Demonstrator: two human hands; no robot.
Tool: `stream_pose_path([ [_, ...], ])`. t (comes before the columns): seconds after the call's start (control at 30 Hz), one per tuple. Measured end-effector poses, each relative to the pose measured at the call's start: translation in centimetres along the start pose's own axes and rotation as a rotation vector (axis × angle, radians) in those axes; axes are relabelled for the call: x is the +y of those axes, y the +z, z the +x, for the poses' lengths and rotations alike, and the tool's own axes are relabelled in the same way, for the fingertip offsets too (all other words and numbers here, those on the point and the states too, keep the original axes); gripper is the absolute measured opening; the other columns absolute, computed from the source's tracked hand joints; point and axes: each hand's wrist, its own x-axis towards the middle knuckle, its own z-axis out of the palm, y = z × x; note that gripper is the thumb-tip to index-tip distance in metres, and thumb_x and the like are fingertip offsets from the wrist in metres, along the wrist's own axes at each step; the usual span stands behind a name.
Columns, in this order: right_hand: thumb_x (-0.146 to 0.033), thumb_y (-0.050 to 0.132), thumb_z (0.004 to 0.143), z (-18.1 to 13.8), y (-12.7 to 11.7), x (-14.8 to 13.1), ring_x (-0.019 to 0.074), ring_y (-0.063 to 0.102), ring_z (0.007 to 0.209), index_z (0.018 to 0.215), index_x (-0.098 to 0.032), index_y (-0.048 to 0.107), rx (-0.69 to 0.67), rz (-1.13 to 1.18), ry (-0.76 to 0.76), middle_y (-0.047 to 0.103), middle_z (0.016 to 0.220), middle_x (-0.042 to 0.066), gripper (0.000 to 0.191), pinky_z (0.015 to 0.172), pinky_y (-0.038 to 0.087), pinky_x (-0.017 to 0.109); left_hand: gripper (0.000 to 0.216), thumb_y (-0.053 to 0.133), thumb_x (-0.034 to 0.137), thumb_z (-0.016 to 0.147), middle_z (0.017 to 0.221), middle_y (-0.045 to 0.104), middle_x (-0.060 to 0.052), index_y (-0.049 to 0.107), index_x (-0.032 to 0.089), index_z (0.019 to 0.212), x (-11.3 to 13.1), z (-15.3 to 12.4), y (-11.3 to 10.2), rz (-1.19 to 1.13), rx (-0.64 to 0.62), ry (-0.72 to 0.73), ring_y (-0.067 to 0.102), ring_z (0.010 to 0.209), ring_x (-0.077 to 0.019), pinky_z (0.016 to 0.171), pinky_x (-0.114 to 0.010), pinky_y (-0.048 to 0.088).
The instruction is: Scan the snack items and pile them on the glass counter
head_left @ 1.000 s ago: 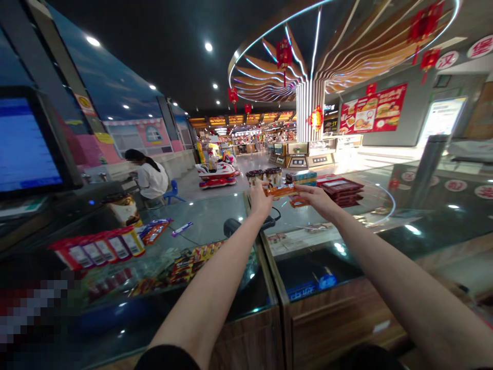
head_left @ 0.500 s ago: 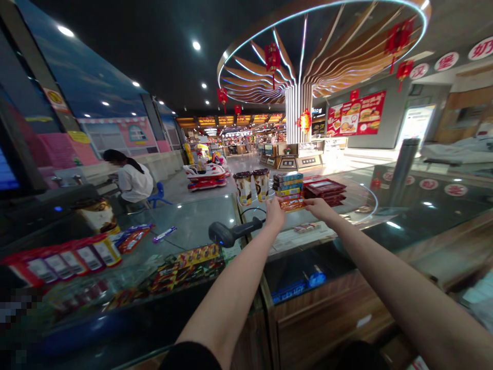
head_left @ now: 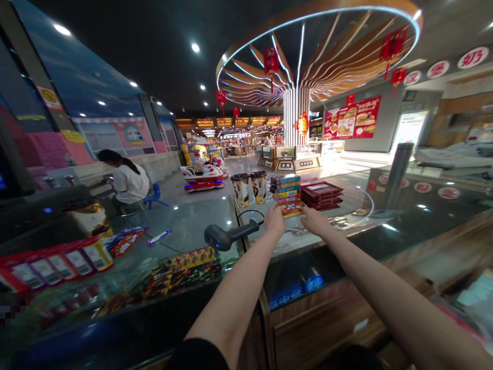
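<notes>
My left hand (head_left: pixel 275 221) and my right hand (head_left: pixel 314 221) are closed on the two ends of a small orange packet (head_left: pixel 290 208) above the glass counter. Its printing is too small to read. Just behind the packet stands a stack of small boxes (head_left: pixel 285 187) in blue and yellow. Flat dark red packages (head_left: pixel 322 194) lie piled to the right of that stack. Two brown and white cups with dark lids, one of them the left cup (head_left: pixel 241 190), stand to the left. A black barcode scanner (head_left: pixel 231 236) lies left of my left hand.
Left on the counter are a row of red-edged packets (head_left: pixel 63 262), a purple-wrapped bar (head_left: pixel 158 237) and another cup (head_left: pixel 90 218). A grey post (head_left: pixel 398 172) rises at the right. Beyond the counter sits a person in white (head_left: pixel 131 180), near a kiddie ride (head_left: pixel 202 174).
Both hands have come slightly lower and nearer with the orange packet, away from the box stack. The whole view has shifted a little.
</notes>
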Motion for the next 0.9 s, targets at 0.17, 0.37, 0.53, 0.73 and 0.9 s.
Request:
stream_pose_path([
  [0.17, -0.022, 0.042, 0.092, -1.1, 0.3, -0.7, 0.0349, 0.055, 0.12, 0.141, -0.021, 0.05, 0.058, -0.132, -0.016, 0.051, 0.141, 0.018, 0.05, 0.093, 0.044, 0.046, 0.043, 0.045, 0.003, 0.085, 0.131, 0.057, -0.016, 0.066, 0.019, 0.119, 0.0, -0.3, 0.2, 0.043, -0.064, 0.051, 0.055, 0.122, -0.0289, 0.106, -0.043, 0.04],
  [0.37, -0.021, 0.037, 0.096, -2.0, -0.3, -1.1, 0.0333, 0.051, 0.119, 0.136, -0.021, 0.055, 0.187, -0.245, -0.143, 0.057, 0.133, 0.018, 0.043, 0.093, 0.04, 0.045, 0.05, 0.05, 0.007, 0.084, 0.139, 0.047, -0.019, 0.056, 0.02, 0.131, 1.0, -2.1, -0.5, 0.145, -0.075, 0.089, 0.047, 0.129, -0.035, 0.103, -0.047, 0.042],
  [0.53, -0.018, 0.036, 0.097, -2.2, -0.4, -1.5, 0.0278, 0.054, 0.117, 0.136, -0.023, 0.054, 0.12, -0.253, -0.246, 0.058, 0.135, 0.013, 0.043, 0.09, 0.042, 0.038, 0.045, 0.047, 0.008, 0.086, 0.131, 0.052, -0.02, 0.053, 0.015, 0.13, 1.6, -3.1, -1.0, 0.254, -0.137, 0.099, 0.05, 0.125, -0.0339, 0.101, -0.046, 0.044],
  [0.73, -0.022, 0.035, 0.098, -1.9, -0.2, -0.9, 0.0285, 0.056, 0.117, 0.139, -0.022, 0.051, 0.1, -0.311, -0.214, 0.056, 0.139, 0.013, 0.044, 0.09, 0.043, 0.04, 0.045, 0.042, 0.007, 0.089, 0.137, 0.052, -0.016, 0.049, 0.014, 0.133, 1.9, -2.8, -0.7, 0.298, -0.218, 0.113, 0.051, 0.126, -0.0305, 0.103, -0.045, 0.045],
  [0.9, -0.022, 0.035, 0.098, -1.6, -0.2, -0.4, 0.0291, 0.055, 0.117, 0.142, -0.022, 0.049, 0.099, -0.318, -0.191, 0.054, 0.141, 0.014, 0.046, 0.091, 0.043, 0.041, 0.048, 0.044, 0.006, 0.088, 0.14, 0.052, -0.014, 0.048, 0.016, 0.135, 2.0, -2.7, -0.4, 0.289, -0.226, 0.138, 0.051, 0.127, -0.0311, 0.104, -0.049, 0.044],
])
